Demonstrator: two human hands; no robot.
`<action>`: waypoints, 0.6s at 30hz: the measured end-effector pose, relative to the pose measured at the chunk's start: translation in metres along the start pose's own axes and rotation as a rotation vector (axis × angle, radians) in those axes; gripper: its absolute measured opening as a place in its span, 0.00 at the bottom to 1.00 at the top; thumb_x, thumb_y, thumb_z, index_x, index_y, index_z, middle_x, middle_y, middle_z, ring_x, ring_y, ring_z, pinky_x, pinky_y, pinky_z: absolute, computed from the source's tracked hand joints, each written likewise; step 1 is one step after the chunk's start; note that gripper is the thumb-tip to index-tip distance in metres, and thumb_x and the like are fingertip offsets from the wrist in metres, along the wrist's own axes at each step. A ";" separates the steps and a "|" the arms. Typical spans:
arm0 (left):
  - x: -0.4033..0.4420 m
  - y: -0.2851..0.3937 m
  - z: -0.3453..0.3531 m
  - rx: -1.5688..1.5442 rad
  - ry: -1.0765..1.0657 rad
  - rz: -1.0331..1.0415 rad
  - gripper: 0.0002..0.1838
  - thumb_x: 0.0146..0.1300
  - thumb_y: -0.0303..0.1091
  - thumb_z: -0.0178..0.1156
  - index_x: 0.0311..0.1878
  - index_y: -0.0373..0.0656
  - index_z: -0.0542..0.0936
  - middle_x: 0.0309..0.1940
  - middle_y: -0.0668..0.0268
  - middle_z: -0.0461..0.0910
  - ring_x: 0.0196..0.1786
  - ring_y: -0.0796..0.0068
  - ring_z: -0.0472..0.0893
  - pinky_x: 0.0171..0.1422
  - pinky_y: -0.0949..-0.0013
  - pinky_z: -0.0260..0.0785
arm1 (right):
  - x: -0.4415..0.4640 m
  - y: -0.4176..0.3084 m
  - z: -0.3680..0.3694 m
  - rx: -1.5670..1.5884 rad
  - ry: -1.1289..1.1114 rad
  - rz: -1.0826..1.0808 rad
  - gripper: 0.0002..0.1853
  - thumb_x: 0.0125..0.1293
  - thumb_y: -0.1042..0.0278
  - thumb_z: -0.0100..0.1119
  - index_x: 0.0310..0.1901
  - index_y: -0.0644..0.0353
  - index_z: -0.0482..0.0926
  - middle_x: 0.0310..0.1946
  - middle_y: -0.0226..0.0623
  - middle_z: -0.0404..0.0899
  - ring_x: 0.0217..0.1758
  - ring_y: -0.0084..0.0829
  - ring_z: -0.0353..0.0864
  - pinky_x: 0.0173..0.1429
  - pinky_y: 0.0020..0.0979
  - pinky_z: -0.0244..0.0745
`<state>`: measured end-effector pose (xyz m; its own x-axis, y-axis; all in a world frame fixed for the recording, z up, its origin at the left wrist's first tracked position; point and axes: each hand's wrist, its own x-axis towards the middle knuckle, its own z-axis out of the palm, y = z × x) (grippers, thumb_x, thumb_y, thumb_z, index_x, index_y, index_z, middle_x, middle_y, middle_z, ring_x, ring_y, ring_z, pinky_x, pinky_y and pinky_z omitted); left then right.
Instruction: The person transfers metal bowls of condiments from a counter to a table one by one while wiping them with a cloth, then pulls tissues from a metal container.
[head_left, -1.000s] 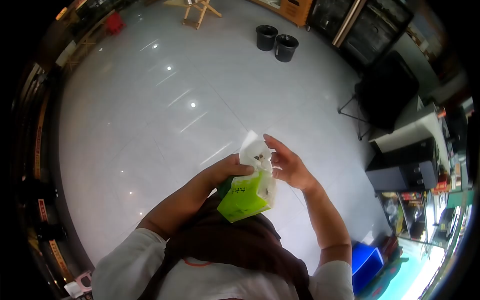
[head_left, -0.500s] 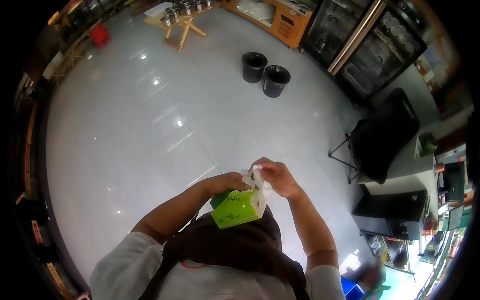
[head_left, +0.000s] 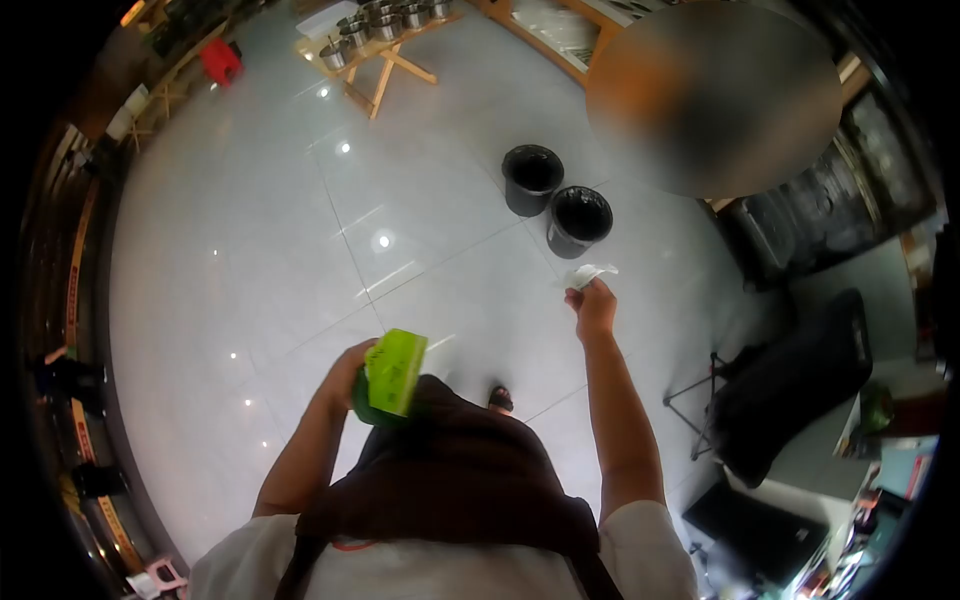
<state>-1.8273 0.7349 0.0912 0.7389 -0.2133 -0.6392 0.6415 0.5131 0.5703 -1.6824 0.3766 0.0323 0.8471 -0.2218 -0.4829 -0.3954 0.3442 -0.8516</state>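
Observation:
My left hand (head_left: 352, 374) is closed around a bright green tissue pack (head_left: 397, 370), held upright and slightly tilted at the left of my apron. A darker green item (head_left: 374, 405) sits against the pack in the same hand; its kind cannot be made out. Stretched forward, my right hand (head_left: 594, 303) pinches a crumpled white tissue (head_left: 590, 275), which may instead be a torn wrapper. Beyond that hand is the nearer black trash bin (head_left: 578, 240), below its rim in the view. A second black trash bin (head_left: 530, 198) stands just left of it.
A wooden folding table (head_left: 385, 75) with several metal pots is at the far left. The black folding chair (head_left: 790, 390) stands on the right. A blurred round patch covers part of the upper right. My foot (head_left: 501, 398) shows on the tiled floor.
My hands have come apart. The left has moved left with the green pack, and the right has reached forward with the white piece. The bins now appear nearer.

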 end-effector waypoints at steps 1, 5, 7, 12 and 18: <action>0.008 0.014 0.001 -0.023 0.028 0.034 0.19 0.63 0.42 0.50 0.49 0.36 0.74 0.39 0.57 0.80 0.36 0.62 0.82 0.39 0.60 0.77 | 0.025 -0.010 0.008 -0.018 -0.009 0.017 0.14 0.62 0.77 0.39 0.46 0.70 0.72 0.35 0.41 0.75 0.31 0.26 0.76 0.37 0.25 0.77; 0.055 0.062 -0.008 -0.113 0.055 0.105 0.19 0.63 0.40 0.49 0.49 0.35 0.72 0.39 0.54 0.79 0.37 0.62 0.81 0.39 0.62 0.77 | 0.110 -0.043 0.058 0.149 0.097 0.040 0.11 0.62 0.73 0.51 0.41 0.74 0.74 0.34 0.41 0.75 0.33 0.27 0.78 0.41 0.28 0.80; 0.085 0.090 -0.014 -0.120 0.064 0.098 0.19 0.63 0.40 0.50 0.49 0.35 0.72 0.38 0.55 0.79 0.36 0.63 0.81 0.39 0.62 0.77 | 0.165 -0.044 0.069 -0.103 0.014 -0.037 0.12 0.62 0.70 0.55 0.40 0.73 0.73 0.31 0.40 0.76 0.30 0.28 0.78 0.39 0.28 0.81; 0.181 0.178 -0.031 -0.134 0.099 0.119 0.19 0.64 0.40 0.48 0.49 0.33 0.73 0.39 0.54 0.79 0.35 0.63 0.81 0.38 0.62 0.77 | 0.264 -0.063 0.126 -0.092 0.064 0.037 0.10 0.61 0.73 0.50 0.41 0.71 0.73 0.32 0.42 0.77 0.29 0.32 0.80 0.32 0.30 0.82; 0.276 0.305 -0.011 -0.008 0.159 0.130 0.17 0.63 0.39 0.51 0.47 0.35 0.74 0.37 0.59 0.78 0.36 0.70 0.80 0.40 0.68 0.75 | 0.387 -0.071 0.180 -0.091 0.051 0.141 0.13 0.64 0.71 0.45 0.47 0.68 0.70 0.38 0.46 0.77 0.30 0.40 0.82 0.34 0.34 0.83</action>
<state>-1.4297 0.8415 0.0830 0.7728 -0.0114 -0.6345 0.5409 0.5347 0.6492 -1.2624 0.4303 -0.0578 0.7627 -0.2239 -0.6068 -0.5415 0.2918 -0.7884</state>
